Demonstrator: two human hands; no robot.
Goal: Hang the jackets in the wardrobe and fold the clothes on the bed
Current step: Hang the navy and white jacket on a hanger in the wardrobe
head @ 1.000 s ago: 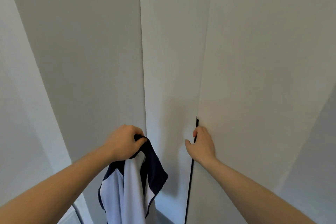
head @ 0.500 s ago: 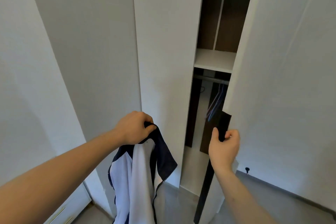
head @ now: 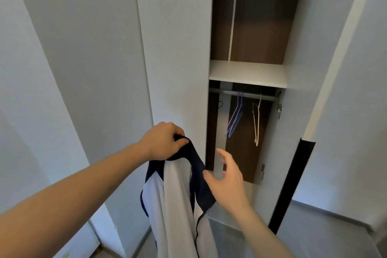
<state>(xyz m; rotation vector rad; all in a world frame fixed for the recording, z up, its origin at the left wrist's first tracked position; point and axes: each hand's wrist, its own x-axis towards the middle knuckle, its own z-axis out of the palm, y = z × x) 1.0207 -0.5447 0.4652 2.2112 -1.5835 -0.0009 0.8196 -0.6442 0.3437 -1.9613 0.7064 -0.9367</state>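
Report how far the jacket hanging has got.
Done: the wardrobe door stands open, showing empty hangers on the rail. In hand: the left hand grips the navy-and-white jacket; the right hand is open, empty. Left: hanging it. The bed is out of view.

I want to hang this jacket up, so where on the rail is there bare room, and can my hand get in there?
The rail is bare left of the purple and blue hangers, and in the gap between them and the white hanger. The doorway is open; the right hand has a free path beside the jacket.
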